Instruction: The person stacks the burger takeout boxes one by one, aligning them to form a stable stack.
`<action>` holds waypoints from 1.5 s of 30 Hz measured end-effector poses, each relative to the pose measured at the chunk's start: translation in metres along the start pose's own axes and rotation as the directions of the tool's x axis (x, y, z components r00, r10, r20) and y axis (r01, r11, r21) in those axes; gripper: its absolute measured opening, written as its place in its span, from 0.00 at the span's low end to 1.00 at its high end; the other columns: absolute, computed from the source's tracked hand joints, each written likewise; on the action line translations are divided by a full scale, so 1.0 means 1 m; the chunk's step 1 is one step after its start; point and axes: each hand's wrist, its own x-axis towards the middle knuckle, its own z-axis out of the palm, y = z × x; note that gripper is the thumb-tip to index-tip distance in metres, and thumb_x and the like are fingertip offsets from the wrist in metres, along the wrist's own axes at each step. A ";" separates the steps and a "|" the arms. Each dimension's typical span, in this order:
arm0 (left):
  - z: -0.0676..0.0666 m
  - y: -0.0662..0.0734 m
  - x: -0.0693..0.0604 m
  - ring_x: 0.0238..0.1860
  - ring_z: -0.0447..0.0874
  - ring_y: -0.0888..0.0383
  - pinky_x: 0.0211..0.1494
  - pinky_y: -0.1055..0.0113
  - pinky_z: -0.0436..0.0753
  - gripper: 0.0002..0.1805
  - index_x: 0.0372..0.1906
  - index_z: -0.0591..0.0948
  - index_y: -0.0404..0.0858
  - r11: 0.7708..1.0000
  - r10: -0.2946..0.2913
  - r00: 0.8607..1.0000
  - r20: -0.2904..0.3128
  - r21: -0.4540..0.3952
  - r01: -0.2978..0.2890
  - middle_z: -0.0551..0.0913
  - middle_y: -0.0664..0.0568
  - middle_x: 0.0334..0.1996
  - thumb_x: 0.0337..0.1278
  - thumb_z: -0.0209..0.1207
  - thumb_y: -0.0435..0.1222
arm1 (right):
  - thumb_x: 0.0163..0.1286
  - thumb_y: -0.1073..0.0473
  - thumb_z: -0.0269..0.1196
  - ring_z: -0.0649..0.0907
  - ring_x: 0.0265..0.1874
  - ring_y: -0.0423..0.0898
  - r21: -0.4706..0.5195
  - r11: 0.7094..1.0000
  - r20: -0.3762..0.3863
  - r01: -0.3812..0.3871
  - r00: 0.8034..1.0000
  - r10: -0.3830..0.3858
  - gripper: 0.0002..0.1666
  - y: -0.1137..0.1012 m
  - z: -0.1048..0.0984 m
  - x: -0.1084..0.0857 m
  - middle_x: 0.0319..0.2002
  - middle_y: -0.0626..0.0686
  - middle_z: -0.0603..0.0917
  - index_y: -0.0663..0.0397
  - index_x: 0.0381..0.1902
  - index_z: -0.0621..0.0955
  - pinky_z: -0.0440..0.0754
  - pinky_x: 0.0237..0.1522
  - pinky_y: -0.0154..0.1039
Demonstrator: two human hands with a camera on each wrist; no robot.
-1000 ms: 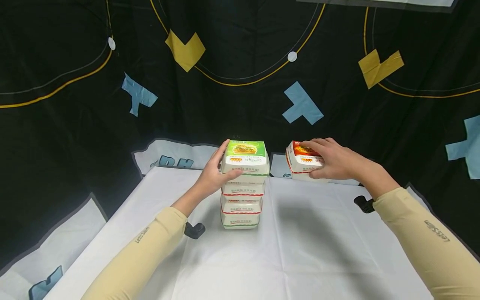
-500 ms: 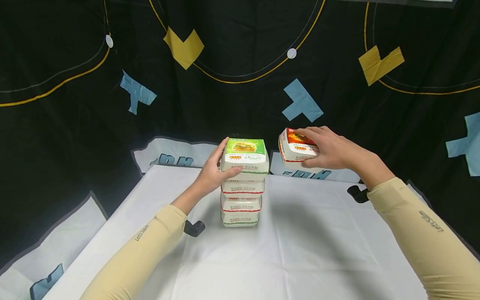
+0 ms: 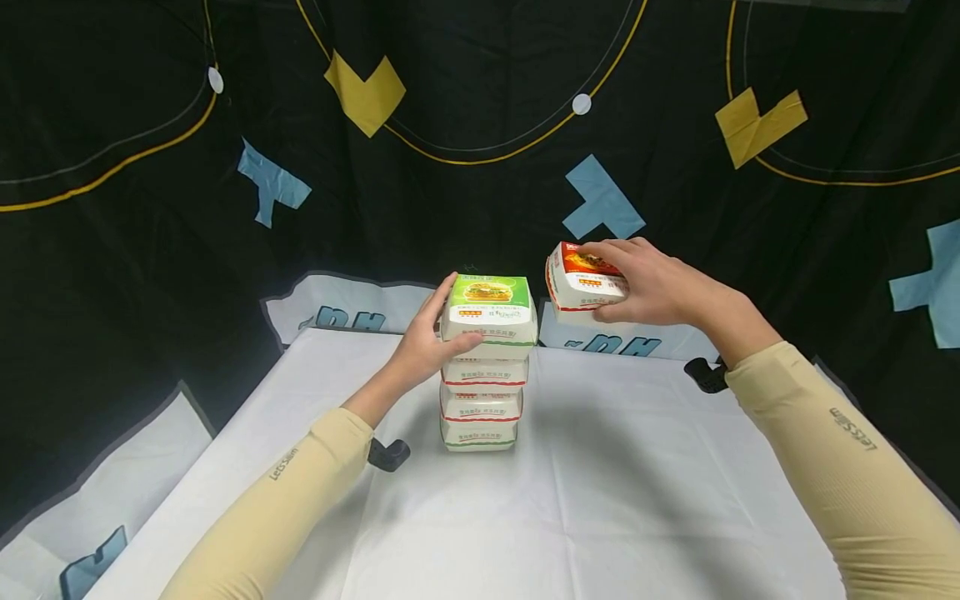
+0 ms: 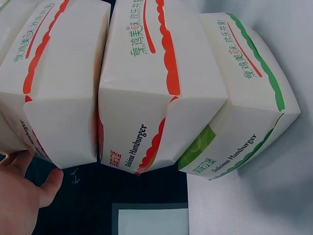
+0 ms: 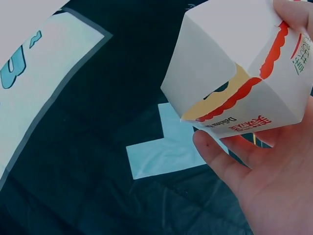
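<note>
A stack of several paper hamburger boxes stands upright on the table. On top is a green-lidded hamburger box point(image 3: 491, 312); my left hand point(image 3: 422, 354) grips its left side, thumb across the front. Red-trimmed boxes point(image 4: 142, 63) sit below it, and a green-trimmed box point(image 4: 244, 103) forms the base. To the right of the stack top, my right hand point(image 3: 656, 285) holds a red-lidded hamburger box point(image 3: 588, 283) in the air, thumb at the front and fingers over the lid and far side. That box is slightly tilted and apart from the stack. The right wrist view shows its red scalloped edge.
A white cloth covers the table point(image 3: 465, 533). Behind it hangs a black curtain point(image 3: 465, 217) with blue and yellow taped shapes. A black wrist-camera piece point(image 3: 388, 456) sits by the left wrist, another black piece point(image 3: 707, 377) by the right.
My right hand has moved left and up with the red-lidded box, closer to the stack and a bit higher. My left hand has stayed on the green-lidded box.
</note>
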 end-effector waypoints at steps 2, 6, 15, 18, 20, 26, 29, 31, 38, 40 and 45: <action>0.000 0.000 0.000 0.77 0.55 0.51 0.69 0.38 0.71 0.54 0.80 0.47 0.65 1.000 -0.004 1.000 0.000 0.000 0.004 0.54 0.56 0.79 0.55 0.69 0.55 | 0.59 0.41 0.70 0.63 0.65 0.56 0.002 1.000 -0.002 0.003 1.000 -0.003 0.51 -0.002 -0.001 0.001 0.75 0.55 0.64 0.31 0.77 0.59 0.80 0.53 0.56; 0.000 -0.001 0.000 0.76 0.57 0.52 0.68 0.40 0.73 0.54 0.80 0.47 0.66 1.000 -0.011 1.000 0.000 0.000 0.011 0.56 0.56 0.78 0.55 0.69 0.55 | 0.59 0.41 0.69 0.63 0.65 0.55 0.001 1.000 -0.004 0.007 1.000 -0.007 0.51 -0.005 -0.003 0.003 0.73 0.54 0.65 0.32 0.77 0.60 0.81 0.53 0.55; 0.000 0.001 -0.001 0.74 0.59 0.51 0.67 0.41 0.75 0.54 0.80 0.47 0.65 1.000 0.001 1.000 0.000 -0.008 -0.001 0.56 0.54 0.77 0.55 0.69 0.55 | 0.59 0.38 0.68 0.63 0.65 0.54 0.011 1.000 -0.007 0.004 1.000 -0.004 0.52 -0.015 -0.007 0.006 0.74 0.54 0.64 0.29 0.78 0.58 0.80 0.54 0.55; 0.000 0.001 -0.001 0.75 0.57 0.51 0.67 0.42 0.74 0.54 0.80 0.47 0.65 1.000 0.004 1.000 0.001 -0.002 -0.004 0.55 0.54 0.78 0.55 0.69 0.54 | 0.59 0.38 0.68 0.63 0.64 0.54 0.018 1.000 -0.010 0.012 1.000 -0.011 0.52 -0.019 -0.008 0.009 0.73 0.53 0.64 0.28 0.78 0.57 0.80 0.53 0.55; 0.000 0.000 -0.001 0.75 0.57 0.51 0.67 0.42 0.74 0.54 0.80 0.47 0.65 1.000 0.006 1.000 0.000 -0.002 -0.006 0.55 0.54 0.78 0.56 0.69 0.54 | 0.59 0.37 0.68 0.64 0.64 0.54 0.020 1.000 -0.013 0.016 1.000 -0.016 0.52 -0.022 -0.008 0.011 0.73 0.53 0.64 0.27 0.78 0.57 0.80 0.53 0.55; 0.000 0.000 -0.001 0.74 0.59 0.51 0.67 0.42 0.75 0.54 0.80 0.47 0.64 1.000 -0.004 1.000 0.002 -0.008 0.004 0.56 0.53 0.78 0.56 0.69 0.53 | 0.60 0.37 0.68 0.64 0.65 0.55 0.027 0.999 -0.008 0.025 1.000 -0.024 0.52 -0.029 -0.010 0.015 0.74 0.54 0.62 0.28 0.78 0.57 0.80 0.53 0.55; 0.000 0.000 0.000 0.73 0.61 0.51 0.65 0.43 0.77 0.53 0.80 0.47 0.65 1.000 -0.004 1.000 0.004 -0.007 0.004 0.57 0.53 0.77 0.56 0.69 0.52 | 0.60 0.37 0.67 0.64 0.65 0.55 0.026 0.999 -0.012 0.025 1.000 -0.025 0.52 -0.032 -0.012 0.017 0.75 0.54 0.61 0.28 0.78 0.57 0.80 0.54 0.55; 0.000 0.000 0.000 0.73 0.61 0.51 0.65 0.44 0.77 0.53 0.80 0.47 0.65 1.000 0.000 1.000 0.006 -0.006 0.000 0.57 0.53 0.77 0.57 0.69 0.52 | 0.60 0.37 0.67 0.63 0.65 0.55 0.028 0.999 -0.013 0.028 1.000 -0.027 0.52 -0.034 -0.013 0.018 0.75 0.54 0.61 0.28 0.78 0.56 0.79 0.54 0.56; 0.000 0.000 0.001 0.74 0.58 0.51 0.66 0.44 0.77 0.53 0.80 0.48 0.64 1.000 0.010 1.000 0.007 -0.011 -0.010 0.55 0.54 0.78 0.56 0.69 0.52 | 0.61 0.36 0.67 0.61 0.68 0.54 0.040 0.998 -0.006 0.047 0.999 -0.047 0.53 -0.041 -0.017 0.022 0.76 0.54 0.61 0.28 0.79 0.55 0.79 0.56 0.58; 0.000 0.000 0.001 0.74 0.58 0.51 0.66 0.45 0.77 0.54 0.80 0.48 0.64 1.000 0.014 1.000 0.008 -0.013 -0.014 0.55 0.53 0.78 0.56 0.69 0.53 | 0.61 0.36 0.67 0.61 0.68 0.54 0.041 0.998 -0.004 0.052 0.999 -0.052 0.52 -0.042 -0.018 0.023 0.76 0.53 0.61 0.28 0.78 0.56 0.79 0.56 0.58; 0.000 -0.001 0.000 0.73 0.59 0.52 0.65 0.45 0.77 0.54 0.80 0.48 0.65 1.000 0.015 1.000 0.010 -0.026 -0.015 0.55 0.54 0.77 0.55 0.69 0.54 | 0.61 0.35 0.67 0.61 0.67 0.54 0.046 0.997 -0.003 0.060 0.998 -0.060 0.52 -0.047 -0.018 0.026 0.75 0.52 0.62 0.28 0.78 0.57 0.80 0.55 0.56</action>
